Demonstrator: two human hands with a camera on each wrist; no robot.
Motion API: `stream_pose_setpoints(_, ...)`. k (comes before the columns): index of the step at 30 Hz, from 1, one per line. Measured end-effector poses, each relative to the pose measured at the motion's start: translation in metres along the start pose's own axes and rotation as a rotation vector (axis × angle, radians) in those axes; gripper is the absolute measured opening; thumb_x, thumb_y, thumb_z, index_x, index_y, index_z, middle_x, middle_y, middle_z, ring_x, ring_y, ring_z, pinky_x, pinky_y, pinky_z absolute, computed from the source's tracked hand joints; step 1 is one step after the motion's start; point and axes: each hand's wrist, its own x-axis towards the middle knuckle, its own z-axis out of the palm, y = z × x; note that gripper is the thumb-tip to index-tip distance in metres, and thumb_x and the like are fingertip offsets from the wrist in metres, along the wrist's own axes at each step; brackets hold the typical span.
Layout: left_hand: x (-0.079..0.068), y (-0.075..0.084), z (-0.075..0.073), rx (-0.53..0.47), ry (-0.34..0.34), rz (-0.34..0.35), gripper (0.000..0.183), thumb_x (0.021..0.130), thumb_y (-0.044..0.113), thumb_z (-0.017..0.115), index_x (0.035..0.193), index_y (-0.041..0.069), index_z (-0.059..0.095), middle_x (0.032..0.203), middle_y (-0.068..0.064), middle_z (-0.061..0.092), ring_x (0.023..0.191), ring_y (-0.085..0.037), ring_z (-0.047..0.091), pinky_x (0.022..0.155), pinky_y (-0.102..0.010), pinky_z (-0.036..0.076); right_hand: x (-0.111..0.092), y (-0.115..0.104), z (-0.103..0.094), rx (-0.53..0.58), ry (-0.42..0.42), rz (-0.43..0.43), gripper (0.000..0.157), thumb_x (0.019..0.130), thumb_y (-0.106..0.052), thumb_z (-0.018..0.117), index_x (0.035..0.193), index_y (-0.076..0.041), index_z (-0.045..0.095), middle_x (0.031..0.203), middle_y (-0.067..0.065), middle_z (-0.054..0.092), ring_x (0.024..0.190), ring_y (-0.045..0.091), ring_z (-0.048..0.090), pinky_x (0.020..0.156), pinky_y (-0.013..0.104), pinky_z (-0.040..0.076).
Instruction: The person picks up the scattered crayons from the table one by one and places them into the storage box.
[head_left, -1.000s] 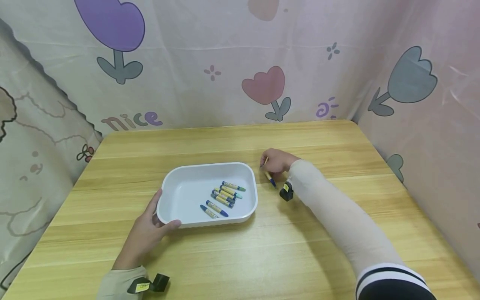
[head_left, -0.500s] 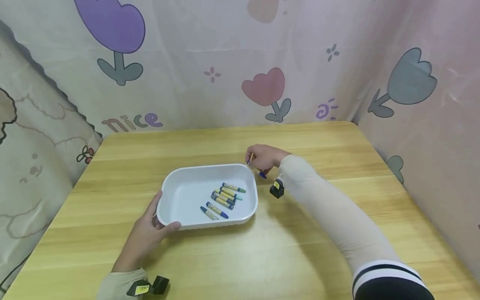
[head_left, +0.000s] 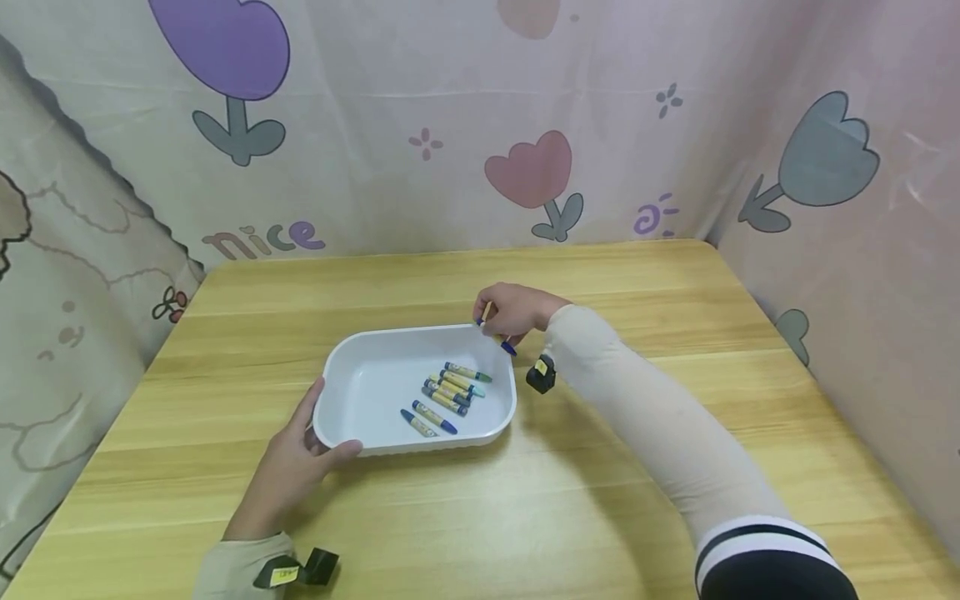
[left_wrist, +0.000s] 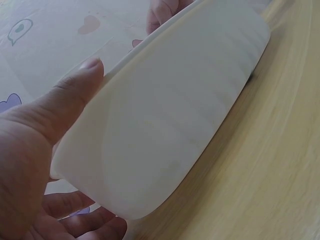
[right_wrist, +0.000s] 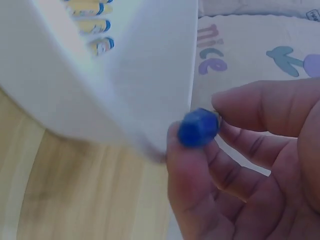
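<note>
A white plastic tray (head_left: 367, 392) rests on the wooden table, with several crayons (head_left: 450, 393) lying in its right half. My left hand (head_left: 285, 475) grips the tray's left end; in the left wrist view the thumb (left_wrist: 75, 92) lies along the outer wall near the rim and the fingers reach round the corner. At the far right corner of the tray, my right hand (head_left: 513, 310) pinches a blue crayon (right_wrist: 199, 128) between thumb and fingers. In the head view that crayon overlaps the rim, its blue end pointing back towards me.
The wooden table (head_left: 600, 500) extends around the tray. A printed cloth (head_left: 360, 167) hangs behind the table and along both sides. Small black devices (head_left: 542, 373) are strapped at the wrists.
My right hand has moved left with the blue crayon, from the table beside the tray to over its far right corner. The left hand and tray stay put.
</note>
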Motion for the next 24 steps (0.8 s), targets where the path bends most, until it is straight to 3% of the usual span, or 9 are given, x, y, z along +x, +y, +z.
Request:
stream_pose_setpoints(13,-0.001,-0.001,0.0,0.003,-0.004,-0.007,0.108,0.083,0.034,0.078,0.158,0.019,0.002,0.155,-0.028,0.018,0.127,-0.046,0.044,0.095,-0.043,0.049,0.021,-0.027,0.034,0.002,-0.102,-0.014,0.027,0.094,-0.006,0.062,0.121,-0.007,0.06,0.11,0.009,0.059,0.092,0.022,0.064,0.067,0.027,0.06)
stream_pose_setpoints(24,-0.002,0.001,-0.001,0.0,-0.008,-0.011,0.108,0.083,0.035,0.078,0.158,0.019,0.002,0.155,-0.028,0.018,0.128,-0.046,0.043,0.097,-0.043,0.048,0.034,-0.044,0.063,-0.029,-0.165,0.031,0.02,0.092,-0.007,0.064,0.112,-0.011,0.062,0.096,0.009,0.063,0.075,0.018,0.065,0.064,0.025,0.058)
